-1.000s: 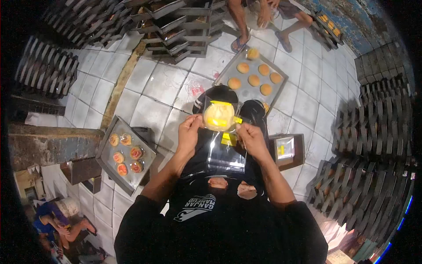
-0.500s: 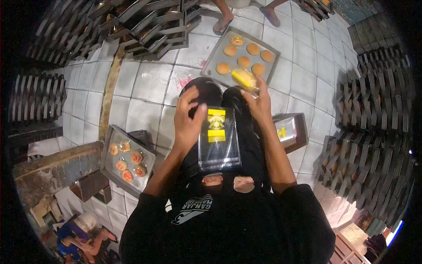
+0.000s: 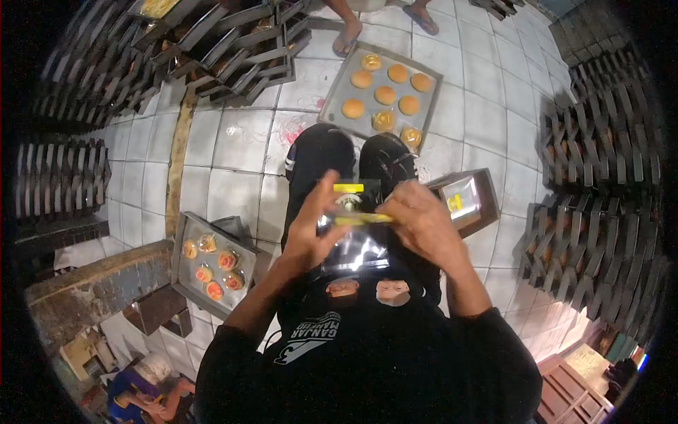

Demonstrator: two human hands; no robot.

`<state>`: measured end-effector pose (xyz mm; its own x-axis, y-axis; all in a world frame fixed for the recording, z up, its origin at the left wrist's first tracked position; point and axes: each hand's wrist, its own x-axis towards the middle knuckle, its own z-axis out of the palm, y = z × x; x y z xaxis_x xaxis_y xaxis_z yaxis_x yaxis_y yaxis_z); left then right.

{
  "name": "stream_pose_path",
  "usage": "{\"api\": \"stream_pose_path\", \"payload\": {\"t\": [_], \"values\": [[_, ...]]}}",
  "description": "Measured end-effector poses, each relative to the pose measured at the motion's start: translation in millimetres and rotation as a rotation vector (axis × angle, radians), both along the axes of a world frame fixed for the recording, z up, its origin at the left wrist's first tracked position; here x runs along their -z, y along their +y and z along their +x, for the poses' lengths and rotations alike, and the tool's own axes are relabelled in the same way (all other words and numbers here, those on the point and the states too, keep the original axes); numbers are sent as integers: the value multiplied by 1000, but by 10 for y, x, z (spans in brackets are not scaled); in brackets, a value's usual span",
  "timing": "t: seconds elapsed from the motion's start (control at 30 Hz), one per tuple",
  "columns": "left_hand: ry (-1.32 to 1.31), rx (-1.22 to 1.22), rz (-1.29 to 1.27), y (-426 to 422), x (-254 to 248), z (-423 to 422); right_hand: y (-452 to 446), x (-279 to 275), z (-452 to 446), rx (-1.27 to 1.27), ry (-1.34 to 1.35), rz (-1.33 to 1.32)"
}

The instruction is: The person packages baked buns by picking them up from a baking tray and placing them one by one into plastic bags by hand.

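Note:
Above my lap a clear plastic bag with yellow printing (image 3: pixel 364 219) stretches between my hands. It is blurred and nearly edge-on, so I cannot tell whether anything is inside. My right hand (image 3: pixel 427 219) is closed on its right end. At its left end my left hand (image 3: pixel 311 230) has thumb and fingers around the bag, partly blurred. Under it, flat bags with yellow labels (image 3: pixel 357 254) lie on my thighs. Beyond my knees stands a metal tray (image 3: pixel 332 113) of round buns (image 3: pixel 385 95); some have a glossy topping.
At the left, a second tray (image 3: pixel 182 272) holds several red-topped pastries (image 3: pixel 227 260). To my right, a dark box (image 3: pixel 484 212) has yellow-labelled bags on it. Tray stacks (image 3: pixel 590 169) flank the tiled floor. One person's feet (image 3: pixel 347 37) are beyond the tray; another person (image 3: pixel 145 396) sits lower left.
My right hand has come back from the front of the bun tray to above my lap, carrying a yellow-printed bag. My left hand has moved down and in to meet it.

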<state>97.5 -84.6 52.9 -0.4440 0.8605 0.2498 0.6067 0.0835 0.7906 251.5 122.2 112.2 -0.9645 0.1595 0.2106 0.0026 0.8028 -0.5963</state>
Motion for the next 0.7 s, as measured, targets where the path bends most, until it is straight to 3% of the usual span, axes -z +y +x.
{"api": "stream_pose_path", "payload": {"t": [0.03, 0.07, 0.17, 0.23, 0.27, 0.3, 0.33, 0.37, 0.4, 0.43, 0.53, 0.57, 0.63, 0.7], "values": [[-491, -60, -34, 1, -44, 10, 10, -44, 5, -4, -18, 37], [-656, -56, -368, 10, -243, -65, 66, -92, -48, -7, 97, -58], [-750, -182, -345, 46, -259, -18, 88, -107, -202, 297, 20, -478], [-685, -229, -393, 2, -189, -34, 168, 22, -245, 289, -131, -569], [-279, -160, -375, -94, 91, 1, 187, 109, -223, 303, -292, -667], [134, -101, -366, -205, 222, 0, 209, 227, -231, 245, -203, -470], [137, -35, -286, -251, 145, -19, 244, 421, -228, 271, -131, -308], [244, -118, -104, -223, 121, 3, 263, 577, -218, 299, -55, -154], [390, -97, -235, -244, 143, -8, 298, 535, -223, 292, -91, -151], [365, -152, -227, -247, 64, 13, 305, 398, -240, 290, -131, -142], [319, -252, -49, -185, -149, -16, 192, -104, -233, 204, -92, -225], [-5, -180, 38, -69, -279, -27, 202, -220, -216, 198, -98, -226], [-335, -97, 136, 82, -467, -171, 240, -368, -177, 80, -77, -505], [-746, 356, -377, 202, -532, -384, 590, -24, -145, 55, 39, -707]]}}
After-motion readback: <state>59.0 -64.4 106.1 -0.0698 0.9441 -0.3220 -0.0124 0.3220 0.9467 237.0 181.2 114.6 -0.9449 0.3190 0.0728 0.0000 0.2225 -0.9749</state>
